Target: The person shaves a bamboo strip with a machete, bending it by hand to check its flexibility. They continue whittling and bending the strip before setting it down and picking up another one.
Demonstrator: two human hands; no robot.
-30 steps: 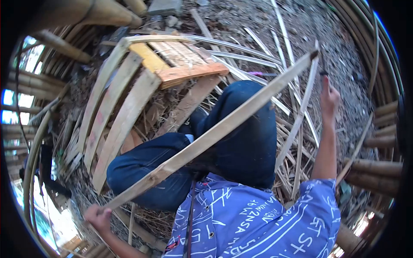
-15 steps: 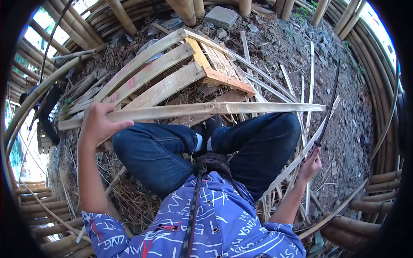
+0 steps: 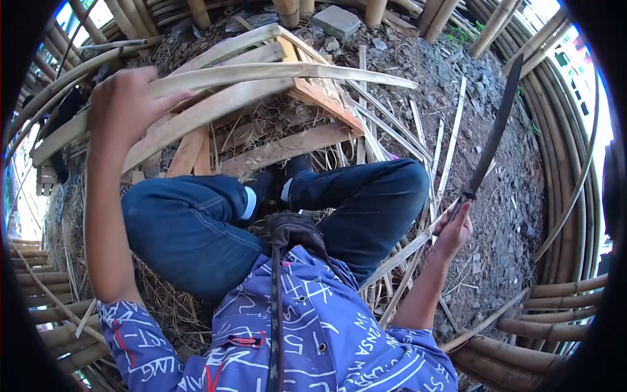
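My left hand [image 3: 124, 108] is raised at the left, its fingers wrapped over a long split bamboo slat [image 3: 261, 72] while the thumb points along it. The slat runs rightward above a wooden slatted frame [image 3: 228, 103], overlapping part of it in the view. Off to the right, my right hand [image 3: 455, 225] grips the handle of a machete [image 3: 498, 127]. Its long dark blade points up and away, apart from the slat. My crossed legs in jeans [image 3: 196, 228] lie between the two hands, in front of the frame.
Thin bamboo strips [image 3: 454, 140] lie scattered over the dirt on the right. A grey block [image 3: 336, 22] sits beyond the frame. Bamboo pole walls [image 3: 555, 144] curve around the ground. Dark clothing of another person [image 3: 63, 124] shows partly at the far left.
My left hand has lifted the bamboo slat upward and to the left in the view. The machete has turned, so its blade shows broader. The camera view has shifted slightly.
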